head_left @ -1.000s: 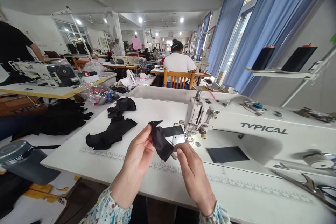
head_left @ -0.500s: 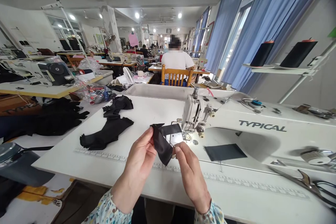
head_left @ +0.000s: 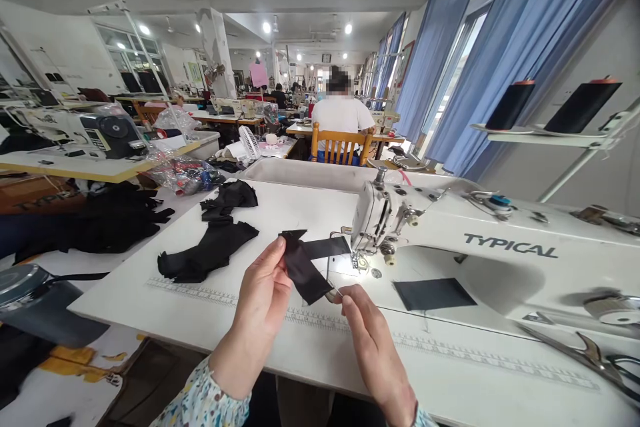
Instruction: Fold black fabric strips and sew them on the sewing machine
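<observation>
My left hand (head_left: 263,297) pinches the upper end of a small black fabric piece (head_left: 304,270) held above the white table (head_left: 300,207). My right hand (head_left: 367,340) is just below and right of the cloth's lower end, its fingers closed on a small metal snip tool (head_left: 334,293) whose tip touches the cloth. A black strip (head_left: 325,248) runs from the piece toward the needle of the white TYPICAL sewing machine (head_left: 480,247).
A pile of black fabric pieces (head_left: 213,240) lies to the left on the table. A dark square patch (head_left: 434,293) rests under the machine arm. Large scissors (head_left: 590,353) lie at right. A person sits on a wooden chair (head_left: 340,147) ahead. Thread cones (head_left: 580,107) stand on a rack.
My right hand has dropped slightly away from the cloth, so the fabric's lower end now hangs flatter. The left hand keeps its pinch.
</observation>
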Demonstrator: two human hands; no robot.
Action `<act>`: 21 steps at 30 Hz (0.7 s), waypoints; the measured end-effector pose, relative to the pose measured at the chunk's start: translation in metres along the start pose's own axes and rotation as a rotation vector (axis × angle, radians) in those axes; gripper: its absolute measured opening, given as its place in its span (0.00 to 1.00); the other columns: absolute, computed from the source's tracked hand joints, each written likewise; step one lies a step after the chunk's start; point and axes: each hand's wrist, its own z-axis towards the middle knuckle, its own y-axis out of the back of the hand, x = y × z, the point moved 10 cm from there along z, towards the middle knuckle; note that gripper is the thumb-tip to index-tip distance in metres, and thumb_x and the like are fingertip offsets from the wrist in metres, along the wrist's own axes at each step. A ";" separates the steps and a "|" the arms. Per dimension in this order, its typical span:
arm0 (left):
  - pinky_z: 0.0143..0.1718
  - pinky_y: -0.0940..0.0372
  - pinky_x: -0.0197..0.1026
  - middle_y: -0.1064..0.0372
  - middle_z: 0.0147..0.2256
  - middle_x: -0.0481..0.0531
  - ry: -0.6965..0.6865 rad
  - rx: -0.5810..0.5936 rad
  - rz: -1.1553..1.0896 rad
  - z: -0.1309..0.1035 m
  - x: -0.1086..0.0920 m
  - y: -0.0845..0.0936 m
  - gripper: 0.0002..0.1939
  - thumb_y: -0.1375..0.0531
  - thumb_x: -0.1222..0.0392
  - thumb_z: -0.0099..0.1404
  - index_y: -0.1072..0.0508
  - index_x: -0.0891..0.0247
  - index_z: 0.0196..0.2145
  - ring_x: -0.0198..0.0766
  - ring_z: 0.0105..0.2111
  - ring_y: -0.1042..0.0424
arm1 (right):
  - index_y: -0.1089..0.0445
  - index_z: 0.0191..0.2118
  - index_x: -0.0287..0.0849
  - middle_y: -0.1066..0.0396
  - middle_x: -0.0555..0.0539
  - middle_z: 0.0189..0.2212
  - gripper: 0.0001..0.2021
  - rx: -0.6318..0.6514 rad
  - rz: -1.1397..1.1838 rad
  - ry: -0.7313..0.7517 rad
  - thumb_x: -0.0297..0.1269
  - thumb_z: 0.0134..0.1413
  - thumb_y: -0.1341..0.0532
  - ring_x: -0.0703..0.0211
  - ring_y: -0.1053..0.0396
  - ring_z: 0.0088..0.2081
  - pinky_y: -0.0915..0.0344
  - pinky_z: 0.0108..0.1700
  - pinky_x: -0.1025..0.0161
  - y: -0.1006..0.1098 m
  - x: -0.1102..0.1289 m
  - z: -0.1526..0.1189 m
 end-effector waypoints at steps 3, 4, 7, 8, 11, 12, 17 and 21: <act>0.36 0.27 0.32 0.21 0.36 0.54 0.022 -0.022 -0.011 -0.001 0.002 0.000 0.06 0.38 0.70 0.70 0.21 0.69 0.36 0.32 0.34 0.22 | 0.33 0.41 0.49 0.30 0.51 0.39 0.18 -0.013 -0.023 0.040 0.52 0.74 0.53 0.57 0.33 0.43 0.38 0.46 0.61 -0.004 0.009 0.002; 0.37 0.27 0.32 0.21 0.36 0.54 0.025 -0.017 -0.012 -0.002 0.002 -0.001 0.07 0.39 0.70 0.71 0.21 0.69 0.36 0.33 0.34 0.22 | 0.34 0.41 0.48 0.31 0.51 0.38 0.18 -0.015 -0.032 0.057 0.52 0.74 0.53 0.57 0.33 0.42 0.38 0.46 0.61 -0.005 0.012 0.003; 0.38 0.26 0.33 0.21 0.38 0.55 0.025 0.002 -0.022 -0.004 0.002 -0.003 0.09 0.41 0.71 0.73 0.21 0.70 0.37 0.33 0.36 0.21 | 0.35 0.40 0.47 0.33 0.50 0.36 0.18 -0.004 -0.042 0.096 0.51 0.75 0.53 0.57 0.34 0.40 0.38 0.45 0.60 -0.007 0.020 0.008; 0.38 0.26 0.33 0.21 0.38 0.55 0.026 0.004 -0.025 -0.005 0.002 -0.003 0.09 0.41 0.71 0.73 0.21 0.70 0.37 0.34 0.37 0.22 | 0.35 0.40 0.47 0.33 0.50 0.36 0.18 0.002 -0.036 0.103 0.51 0.75 0.53 0.56 0.34 0.41 0.38 0.45 0.60 -0.008 0.021 0.010; 0.40 0.26 0.34 0.21 0.38 0.54 0.036 0.005 -0.029 -0.006 0.004 -0.003 0.08 0.40 0.71 0.73 0.21 0.69 0.36 0.34 0.37 0.22 | 0.35 0.40 0.47 0.32 0.50 0.36 0.18 0.016 0.003 0.106 0.52 0.74 0.54 0.56 0.34 0.41 0.38 0.45 0.60 -0.009 0.023 0.013; 0.40 0.26 0.33 0.21 0.38 0.54 0.042 0.006 -0.029 -0.006 0.005 -0.002 0.08 0.40 0.70 0.73 0.21 0.69 0.36 0.33 0.37 0.22 | 0.35 0.39 0.47 0.33 0.50 0.36 0.18 0.018 0.019 0.104 0.52 0.74 0.54 0.56 0.34 0.41 0.38 0.45 0.60 -0.010 0.023 0.014; 0.43 0.26 0.34 0.21 0.40 0.54 0.049 0.019 -0.025 -0.006 0.010 -0.003 0.07 0.39 0.69 0.72 0.21 0.68 0.38 0.34 0.39 0.22 | 0.37 0.35 0.47 0.36 0.51 0.33 0.19 0.010 0.075 0.082 0.52 0.74 0.52 0.58 0.36 0.38 0.39 0.44 0.61 -0.009 0.021 0.014; 0.41 0.25 0.35 0.21 0.39 0.55 0.055 -0.001 -0.013 -0.006 0.012 -0.002 0.07 0.40 0.70 0.72 0.21 0.68 0.37 0.35 0.38 0.21 | 0.39 0.33 0.46 0.36 0.51 0.32 0.20 -0.013 0.068 0.045 0.53 0.73 0.52 0.58 0.37 0.37 0.40 0.42 0.61 -0.001 0.013 0.014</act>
